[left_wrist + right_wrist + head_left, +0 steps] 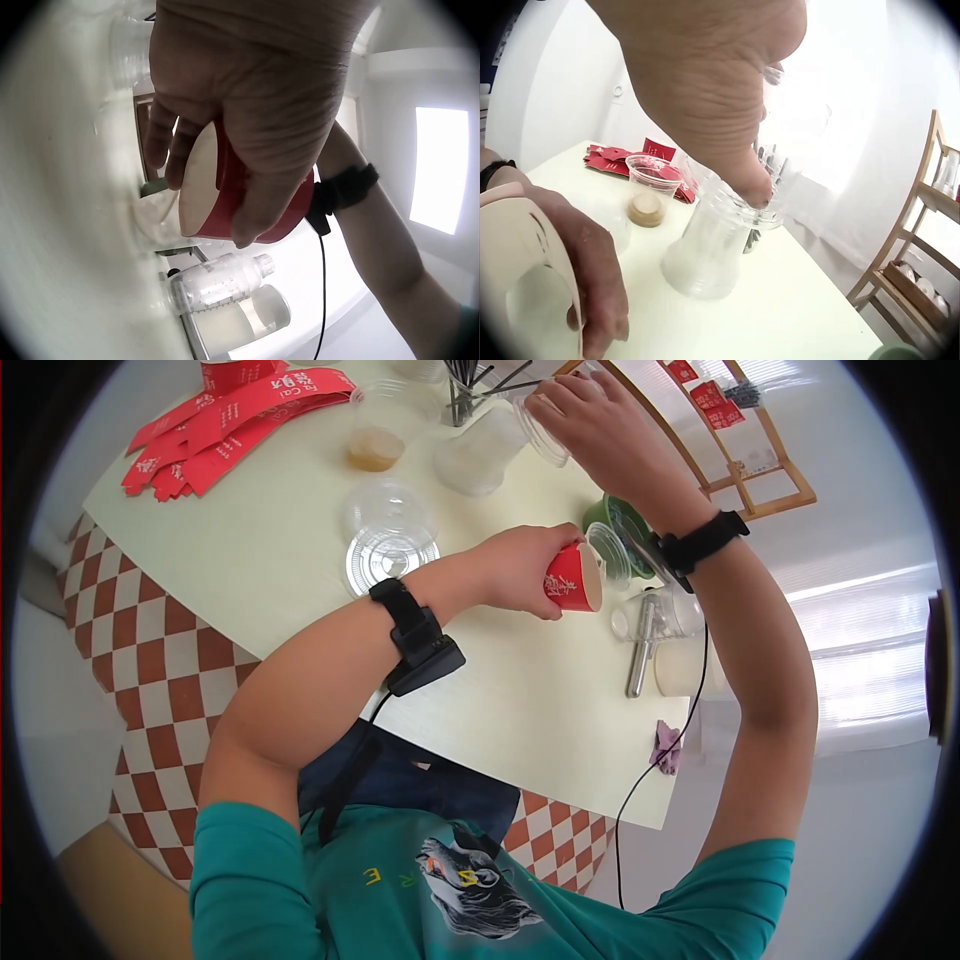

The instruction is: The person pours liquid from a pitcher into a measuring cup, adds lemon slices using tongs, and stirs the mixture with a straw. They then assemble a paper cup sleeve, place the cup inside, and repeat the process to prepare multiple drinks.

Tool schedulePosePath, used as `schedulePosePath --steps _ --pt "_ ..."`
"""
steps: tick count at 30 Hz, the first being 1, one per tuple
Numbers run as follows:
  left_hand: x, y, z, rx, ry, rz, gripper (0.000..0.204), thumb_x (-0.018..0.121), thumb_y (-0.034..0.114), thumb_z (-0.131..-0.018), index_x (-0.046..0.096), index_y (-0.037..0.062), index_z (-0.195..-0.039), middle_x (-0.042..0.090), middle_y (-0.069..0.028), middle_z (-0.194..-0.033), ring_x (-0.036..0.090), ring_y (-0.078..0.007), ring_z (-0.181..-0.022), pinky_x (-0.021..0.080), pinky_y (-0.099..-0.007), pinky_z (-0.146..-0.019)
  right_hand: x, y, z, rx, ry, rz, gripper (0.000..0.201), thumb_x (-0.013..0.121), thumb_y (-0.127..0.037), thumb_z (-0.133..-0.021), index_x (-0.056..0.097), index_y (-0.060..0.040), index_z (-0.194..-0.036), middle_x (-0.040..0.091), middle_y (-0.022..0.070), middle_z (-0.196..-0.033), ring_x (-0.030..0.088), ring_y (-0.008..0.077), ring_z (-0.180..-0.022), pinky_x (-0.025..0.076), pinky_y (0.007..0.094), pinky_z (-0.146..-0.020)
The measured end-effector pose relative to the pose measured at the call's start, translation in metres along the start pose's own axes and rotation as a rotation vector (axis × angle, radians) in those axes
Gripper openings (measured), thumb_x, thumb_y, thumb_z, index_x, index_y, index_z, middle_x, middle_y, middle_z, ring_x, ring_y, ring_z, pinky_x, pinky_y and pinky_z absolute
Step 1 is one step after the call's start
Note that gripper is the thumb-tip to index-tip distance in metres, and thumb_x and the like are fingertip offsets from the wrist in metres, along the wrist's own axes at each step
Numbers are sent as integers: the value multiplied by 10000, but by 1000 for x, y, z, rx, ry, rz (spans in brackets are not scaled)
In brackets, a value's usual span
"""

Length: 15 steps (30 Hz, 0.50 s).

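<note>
My left hand (525, 570) grips a red paper cup sleeve (570, 582) with white print. In the left wrist view the thumb lies along the outside of the red sleeve (229, 202), whose pale inside shows. My right hand (610, 435) is raised at the top of the head view, its fingers on the rim of a clear plastic cup (540, 435). The right wrist view shows the thumb against a clear rim (739, 206), just above a clear stack of cups (705, 259); whether the two touch is hard to tell.
Red flat sleeves (240, 425) lie at the far left, near a small tan-filled cup (376, 450) and clear domed lids (392, 550). Dark sticks stand in a holder (462, 390). A green bowl (625, 525), a bottle (675, 615) and a purple cloth (665, 748) sit rightward.
</note>
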<state>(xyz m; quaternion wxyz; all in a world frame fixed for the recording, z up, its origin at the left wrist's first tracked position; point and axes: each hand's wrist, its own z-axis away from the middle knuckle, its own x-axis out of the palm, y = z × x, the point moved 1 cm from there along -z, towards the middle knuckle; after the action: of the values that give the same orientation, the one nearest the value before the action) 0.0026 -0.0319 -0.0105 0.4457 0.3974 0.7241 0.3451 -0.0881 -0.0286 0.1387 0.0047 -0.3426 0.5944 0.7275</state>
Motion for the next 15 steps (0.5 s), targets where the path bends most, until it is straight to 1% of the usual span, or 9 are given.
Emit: schedulePosePath --steps 1,2,4,8,10,13,15 --pt "0 -1 0 -6 5 -3 780 820 127 -572 465 28 -1260 633 -161 -1102 625 -308 -1011 516 -359 -854 1 0 -9 -63 -29 7 300 596 -119 -848 564 -10 -1126 610 77 -1069 568 192 -1027 451 353 -898" --pt "1 -1 0 -14 -6 -17 782 821 127 -569 467 29 -1259 634 -161 -1102 623 -315 -1011 516 -362 -853 5 -2 -14 -66 -22 4 300 596 -119 -848 564 -10 -1126 610 77 -1069 568 192 -1027 451 353 -898" --pt "2 -2 0 0 -6 -26 784 826 122 -558 474 33 -1252 634 -159 -1104 620 -329 -1009 515 -369 -851 13 -9 -21 -134 -98 30 422 569 -178 -817 521 -35 -1211 547 95 -1200 460 244 -1201 311 427 -1065" --pt "2 -1 -1 -15 0 -11 790 829 126 -554 474 34 -1253 634 -161 -1104 620 -329 -1009 514 -372 -850 18 -14 -29 -154 -124 95 408 561 -163 -838 527 -42 -1225 555 105 -1212 472 230 -1205 294 432 -1092" --pt "2 -1 -1 -24 2 -14 792 829 128 -554 473 32 -1254 634 -161 -1101 620 -329 -1009 514 -375 -851 25 -15 -30 -163 -79 3 412 554 -171 -847 527 -62 -1244 544 103 -1261 454 227 -1239 280 450 -1101" --pt "3 -2 -2 2 27 -25 787 826 130 -558 469 28 -1252 635 -160 -1098 619 -330 -1014 512 -375 -855 31 -19 -32 -158 -26 -43 408 542 -165 -861 527 -80 -1259 528 103 -1301 439 235 -1261 267 456 -1109" --pt "2 -2 -2 -15 33 -29 781 822 136 -565 465 36 -1252 636 -158 -1093 619 -330 -1012 512 -376 -857 24 -18 -27 -133 11 -49 411 565 -162 -842 541 -88 -1246 532 98 -1292 442 237 -1250 270 448 -1101"
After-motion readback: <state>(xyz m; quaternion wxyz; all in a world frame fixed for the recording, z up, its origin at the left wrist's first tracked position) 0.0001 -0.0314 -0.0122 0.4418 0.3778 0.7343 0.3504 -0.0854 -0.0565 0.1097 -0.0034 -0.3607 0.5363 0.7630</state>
